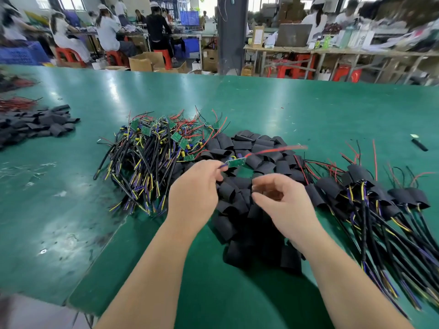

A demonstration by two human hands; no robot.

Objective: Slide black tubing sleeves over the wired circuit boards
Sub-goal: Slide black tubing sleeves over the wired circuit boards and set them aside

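Green circuit board [236,161] pinched at its wire end by left hand [196,188] fingers, held over loose black sleeves [244,146] mid worktop [308,110]. Right hand [285,205] fingers loosely curled, blurred, apparently holding nothing. Risk of trailing red lead [273,150] snagging a sleeve mouth or bunching inside; risk of dropping board from so thin a pinch. Tangled unsleeved boards [152,153] left, sleeved units [403,197] right, crowding reach. Second sleeve heap [40,124] far left.

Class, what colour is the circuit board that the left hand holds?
Green circuit board, head view.
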